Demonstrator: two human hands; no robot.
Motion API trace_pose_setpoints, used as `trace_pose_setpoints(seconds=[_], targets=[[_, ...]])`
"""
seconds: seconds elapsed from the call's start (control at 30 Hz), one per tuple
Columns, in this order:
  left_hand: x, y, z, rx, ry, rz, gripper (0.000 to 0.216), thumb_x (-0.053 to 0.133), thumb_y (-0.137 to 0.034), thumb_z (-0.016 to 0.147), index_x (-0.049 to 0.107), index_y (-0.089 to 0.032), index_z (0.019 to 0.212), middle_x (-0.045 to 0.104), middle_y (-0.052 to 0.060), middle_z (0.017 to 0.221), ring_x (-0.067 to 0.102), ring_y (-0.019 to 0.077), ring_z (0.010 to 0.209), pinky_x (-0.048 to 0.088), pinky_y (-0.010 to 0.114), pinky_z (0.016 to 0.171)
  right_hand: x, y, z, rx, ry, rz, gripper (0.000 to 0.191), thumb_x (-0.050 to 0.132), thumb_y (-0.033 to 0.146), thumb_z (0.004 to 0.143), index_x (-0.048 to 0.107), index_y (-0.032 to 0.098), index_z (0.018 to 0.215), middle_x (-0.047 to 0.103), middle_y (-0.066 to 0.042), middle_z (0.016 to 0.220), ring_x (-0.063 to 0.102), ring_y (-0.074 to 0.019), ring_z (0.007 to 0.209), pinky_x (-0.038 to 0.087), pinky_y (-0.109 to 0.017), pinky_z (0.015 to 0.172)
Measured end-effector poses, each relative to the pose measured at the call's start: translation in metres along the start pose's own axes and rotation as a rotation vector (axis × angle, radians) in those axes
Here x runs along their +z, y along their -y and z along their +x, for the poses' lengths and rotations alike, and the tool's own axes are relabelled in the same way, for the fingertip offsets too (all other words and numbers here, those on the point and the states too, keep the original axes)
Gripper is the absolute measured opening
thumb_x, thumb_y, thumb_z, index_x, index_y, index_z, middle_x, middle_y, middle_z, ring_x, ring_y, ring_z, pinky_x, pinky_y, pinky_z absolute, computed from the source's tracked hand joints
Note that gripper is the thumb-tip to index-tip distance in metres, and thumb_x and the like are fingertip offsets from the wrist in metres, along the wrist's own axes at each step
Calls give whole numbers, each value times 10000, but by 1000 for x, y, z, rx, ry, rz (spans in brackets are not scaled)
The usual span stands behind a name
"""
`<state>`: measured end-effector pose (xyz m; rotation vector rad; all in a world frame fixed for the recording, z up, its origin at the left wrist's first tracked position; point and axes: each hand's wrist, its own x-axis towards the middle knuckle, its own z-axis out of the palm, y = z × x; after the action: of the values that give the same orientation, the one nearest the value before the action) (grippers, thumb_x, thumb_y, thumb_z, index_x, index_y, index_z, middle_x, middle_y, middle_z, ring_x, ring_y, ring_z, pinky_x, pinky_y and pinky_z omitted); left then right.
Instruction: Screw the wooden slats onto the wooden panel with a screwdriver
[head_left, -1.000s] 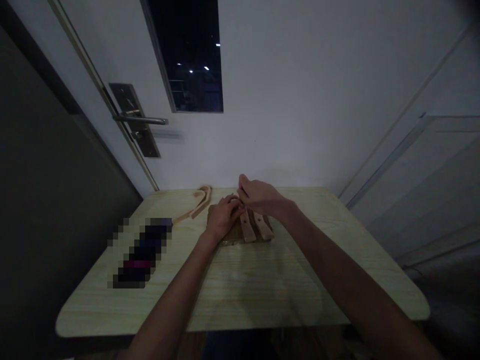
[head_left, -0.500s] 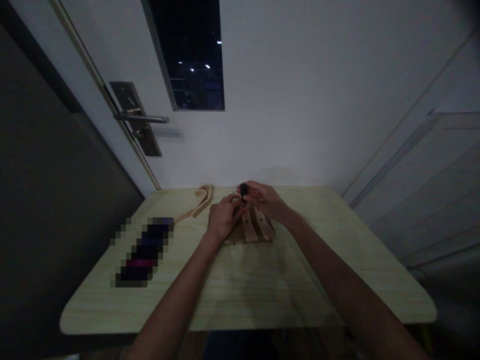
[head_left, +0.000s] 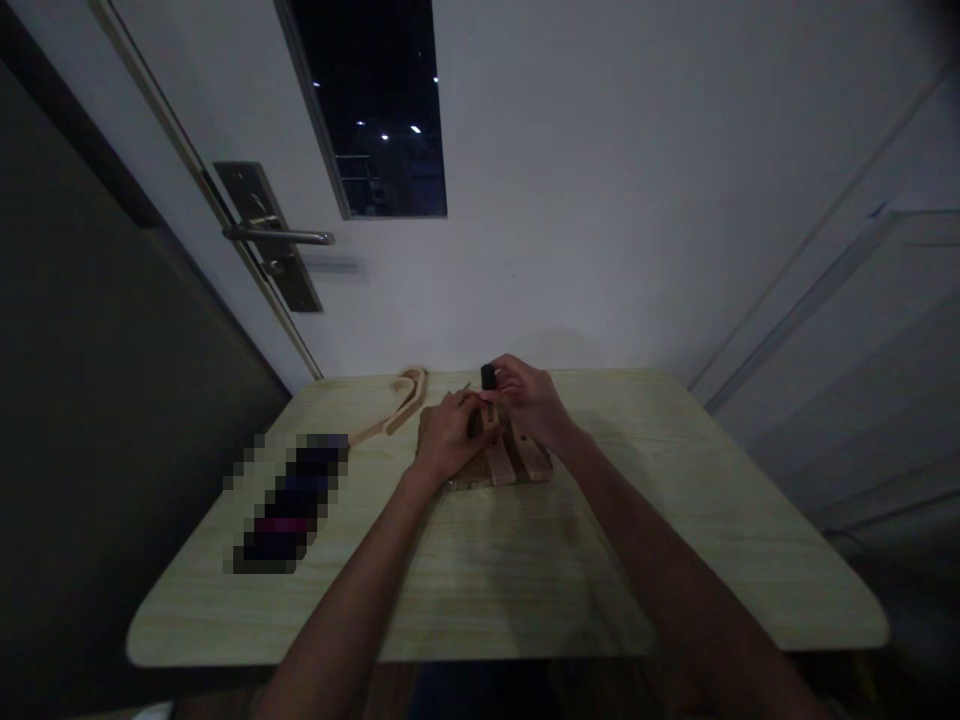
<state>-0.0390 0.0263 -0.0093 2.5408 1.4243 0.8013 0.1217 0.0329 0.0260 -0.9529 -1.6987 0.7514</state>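
Note:
My right hand (head_left: 531,398) is closed round an upright black-handled screwdriver (head_left: 488,377); its tip is too dim to make out. Below the handle is a pale wooden strip (head_left: 500,465) with a dark hole near its far end. My left hand (head_left: 454,435) grips this strip near that end, thumb across it and fingers at its far side. A second pale strip (head_left: 534,462) lies to the right, under my right wrist. Both strips rest on a brown wooden board (head_left: 469,475), partly hidden by my left hand.
Curved pale wooden pieces (head_left: 407,405) lie on the left of the light wood table (head_left: 675,560), touching a blurred-out dark object (head_left: 300,495). Behind the table stands a white door (head_left: 585,200) with a metal lever handle (head_left: 285,236).
My right hand and the black handle have shifted slightly, and the handle stands more upright. My left thumb has moved right across the pale strip. The view has tilted a little.

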Motion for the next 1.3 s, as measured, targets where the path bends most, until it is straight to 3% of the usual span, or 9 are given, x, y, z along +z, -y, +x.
trace_pose_setpoints(seconds=[0.1, 0.3, 0.43, 0.57, 0.67, 0.83, 1.0, 1.17, 1.3], targets=[[1, 1, 0, 2, -6, 0, 350, 667, -397, 817, 596, -185, 1086, 619, 85, 1118, 559, 263, 1047, 475, 401, 890, 1, 3, -1, -50, -52, -129, 281, 694, 260, 759, 579, 245, 1014, 581, 43, 713, 557, -107, 602, 463, -226, 558], [1, 1, 0, 11, -7, -12, 344, 663, -402, 823, 605, -200, 1096, 609, 74, 1175, 553, 258, 1065, 469, 402, 916, 2, 3, 0, -182, -53, -315, 253, 646, 250, 808, 590, 259, 1055, 629, -17, 957, 571, -125, 718, 511, -283, 688], [2, 2, 0, 25, -27, -43, 316, 670, -380, 820, 615, -199, 1073, 608, 65, 1169, 550, 246, 1076, 459, 388, 938, -2, 8, -3, -142, 33, -162, 275, 526, 226, 863, 546, 252, 1136, 624, -56, 1131, 640, -147, 858, 556, -294, 720], [3, 2, -1, 24, -41, -52, 283, 675, -365, 817, 622, -199, 1040, 611, 61, 1153, 551, 241, 1080, 456, 381, 941, -8, 11, -5, -108, 138, -9, 290, 489, 244, 892, 520, 248, 1181, 665, -55, 1061, 676, -161, 911, 555, -328, 813], [2, 1, -1, 15, -37, -38, 271, 676, -362, 817, 620, -215, 1038, 611, 54, 1155, 557, 238, 1072, 459, 384, 929, -9, 10, -5, -84, 120, -29, 272, 524, 246, 880, 546, 250, 1151, 674, -20, 907, 672, -154, 822, 538, -312, 783], [1, 0, -1, 9, -30, -3, 308, 675, -393, 816, 623, -197, 1048, 616, 73, 1139, 558, 255, 1072, 468, 395, 912, -1, 8, -3, -106, 34, -191, 331, 615, 254, 842, 570, 309, 1165, 627, 11, 869, 600, -128, 708, 506, -270, 674], [2, 0, -2, 23, -28, -8, 340, 654, -413, 828, 609, -201, 1092, 602, 74, 1180, 552, 260, 1088, 468, 403, 924, 3, 8, -2, -182, -6, -399, 215, 607, 329, 864, 636, 287, 1073, 619, -19, 911, 583, -146, 759, 501, -306, 738], [1, 0, -1, 23, -23, -24, 305, 670, -367, 815, 612, -197, 1062, 610, 68, 1176, 557, 254, 1095, 463, 403, 951, -1, 15, -5, -212, 76, -81, 290, 462, 333, 931, 591, 243, 1175, 601, -83, 1231, 579, -195, 1107, 547, -318, 820], [1, 1, -1, 22, -19, -12, 294, 674, -377, 810, 623, -185, 1027, 608, 81, 1186, 557, 264, 1098, 466, 412, 947, -3, 15, -8, -187, 175, 21, 299, 453, 325, 938, 579, 239, 1195, 664, -70, 1094, 639, -166, 985, 540, -337, 871]])
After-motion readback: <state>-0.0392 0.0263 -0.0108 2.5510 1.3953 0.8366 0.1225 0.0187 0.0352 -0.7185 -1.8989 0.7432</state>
